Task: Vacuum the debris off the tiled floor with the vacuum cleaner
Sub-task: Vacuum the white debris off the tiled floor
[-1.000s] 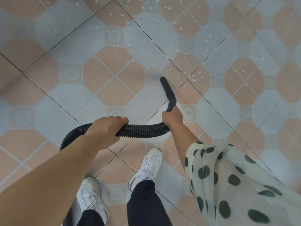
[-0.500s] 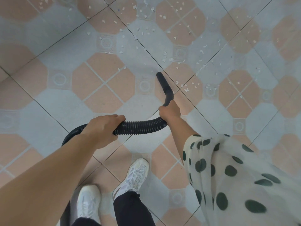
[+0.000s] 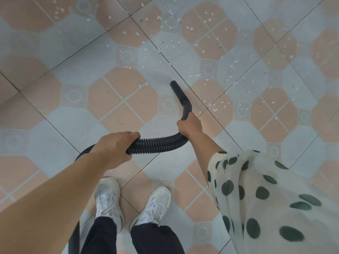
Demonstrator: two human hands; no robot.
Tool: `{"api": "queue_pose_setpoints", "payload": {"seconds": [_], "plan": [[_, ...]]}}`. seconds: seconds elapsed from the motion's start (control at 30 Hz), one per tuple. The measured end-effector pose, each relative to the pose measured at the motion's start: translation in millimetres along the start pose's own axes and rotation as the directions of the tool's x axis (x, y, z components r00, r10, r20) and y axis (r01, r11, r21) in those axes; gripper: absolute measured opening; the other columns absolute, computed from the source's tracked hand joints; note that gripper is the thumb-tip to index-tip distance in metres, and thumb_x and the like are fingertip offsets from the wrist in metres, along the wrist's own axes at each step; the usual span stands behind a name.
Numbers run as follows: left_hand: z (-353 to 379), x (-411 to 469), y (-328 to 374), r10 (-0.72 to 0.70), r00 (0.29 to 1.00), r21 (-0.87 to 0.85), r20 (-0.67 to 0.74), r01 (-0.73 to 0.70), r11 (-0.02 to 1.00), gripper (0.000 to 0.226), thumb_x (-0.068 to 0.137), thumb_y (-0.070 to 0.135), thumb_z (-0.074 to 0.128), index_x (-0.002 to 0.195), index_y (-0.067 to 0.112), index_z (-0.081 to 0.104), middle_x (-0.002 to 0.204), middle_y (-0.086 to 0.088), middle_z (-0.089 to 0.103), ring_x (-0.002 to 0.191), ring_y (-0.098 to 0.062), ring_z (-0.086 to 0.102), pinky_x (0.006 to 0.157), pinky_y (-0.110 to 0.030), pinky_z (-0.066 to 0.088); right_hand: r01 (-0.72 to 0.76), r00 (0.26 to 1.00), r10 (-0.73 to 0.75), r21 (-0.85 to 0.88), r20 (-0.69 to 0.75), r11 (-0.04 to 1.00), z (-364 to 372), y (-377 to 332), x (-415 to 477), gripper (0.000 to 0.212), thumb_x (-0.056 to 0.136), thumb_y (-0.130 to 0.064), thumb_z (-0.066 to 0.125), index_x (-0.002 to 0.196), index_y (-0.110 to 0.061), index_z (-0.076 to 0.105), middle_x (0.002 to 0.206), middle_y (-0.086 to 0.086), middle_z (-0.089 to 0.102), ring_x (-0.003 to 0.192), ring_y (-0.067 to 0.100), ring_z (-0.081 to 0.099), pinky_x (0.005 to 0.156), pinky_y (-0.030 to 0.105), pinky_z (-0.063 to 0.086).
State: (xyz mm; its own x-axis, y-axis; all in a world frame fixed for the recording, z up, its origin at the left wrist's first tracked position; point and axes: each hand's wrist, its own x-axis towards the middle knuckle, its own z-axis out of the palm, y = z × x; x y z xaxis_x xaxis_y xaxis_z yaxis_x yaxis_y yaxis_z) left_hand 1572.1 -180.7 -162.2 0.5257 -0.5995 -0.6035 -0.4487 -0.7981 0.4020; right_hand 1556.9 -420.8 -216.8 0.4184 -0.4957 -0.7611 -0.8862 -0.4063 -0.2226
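Black ribbed vacuum hose remains gripped, left hand and right hand curled round it. White shoes, staggered before, now level. One hose, two hands, two shoes.

left grip, knuckles up, and right grip further forward each curl round the hose.

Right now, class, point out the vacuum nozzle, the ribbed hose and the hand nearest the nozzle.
vacuum nozzle (image 3: 178, 91), head view, on its straight black tube.
ribbed hose (image 3: 157, 144), head view, on the middle of its visible ridges.
right hand (image 3: 189, 125), head view, on the back of the hand.
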Motion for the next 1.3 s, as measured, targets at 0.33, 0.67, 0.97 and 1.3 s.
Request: {"api": "queue_pose_setpoints", "payload": {"seconds": [0.33, 0.67, 0.97, 1.3], "plan": [[-19, -28, -51, -0.019, 0.993, -0.015, 0.116, 0.021, 1.0, 0.025, 0.079, 0.014, 0.055, 0.092, 0.029, 0.04, 0.082, 0.009, 0.048, 0.075, -0.016, 0.05, 0.062, -0.029, 0.042, 0.067, 0.994, -0.055, -0.125, 0.094, 0.99, 40, -41, -26, 0.045, 0.095, -0.022, 0.052, 0.136, -0.011, 0.037, 0.122, 0.013, 0.055, 0.089, 0.026, 0.051, 0.062, 0.03, 0.039], [-34, -48, -102, -0.079, 0.995, -0.09, 0.063, 0.084, 0.992, 0.024, 0.079, 0.015, 0.057, 0.093, 0.028, 0.042, 0.08, 0.008, 0.05, 0.075, -0.017, 0.053, 0.061, -0.029, 0.042, 0.097, 0.992, -0.085, -0.139, 0.089, 0.985, 67, -103, -34, 0.049, 0.095, -0.019, 0.052, 0.14, -0.012, 0.035, 0.124, 0.012, 0.054, 0.087, 0.024, 0.05, 0.049, 0.026, 0.032], [-57, -34, -125, -0.087, 0.996, -0.152, 0.009, 0.087, 0.984, 0.023, 0.079, 0.014, 0.056, 0.095, 0.025, 0.043, 0.082, 0.007, 0.051, 0.075, -0.02, 0.052, 0.058, -0.028, 0.037, 0.028, 1.0, -0.028, -0.122, -0.003, 0.992, 61, -149, -20, 0.041, 0.091, -0.015, 0.054, 0.13, -0.01, 0.044, 0.121, 0.013, 0.055, 0.081, 0.024, 0.051, 0.047, 0.025, 0.031], [-76, -14, -138, -0.109, 0.994, -0.17, 0.006, 0.109, 0.979, 0.023, 0.08, 0.013, 0.056, 0.096, 0.024, 0.045, 0.082, 0.005, 0.054, 0.073, -0.018, 0.053, 0.054, -0.025, 0.036, 0.02, 0.999, -0.024, -0.106, -0.036, 0.994, 56, -177, -4, 0.042, 0.092, -0.015, 0.054, 0.132, -0.011, 0.042, 0.124, 0.014, 0.053, 0.083, 0.025, 0.05, 0.047, 0.025, 0.029]]}}
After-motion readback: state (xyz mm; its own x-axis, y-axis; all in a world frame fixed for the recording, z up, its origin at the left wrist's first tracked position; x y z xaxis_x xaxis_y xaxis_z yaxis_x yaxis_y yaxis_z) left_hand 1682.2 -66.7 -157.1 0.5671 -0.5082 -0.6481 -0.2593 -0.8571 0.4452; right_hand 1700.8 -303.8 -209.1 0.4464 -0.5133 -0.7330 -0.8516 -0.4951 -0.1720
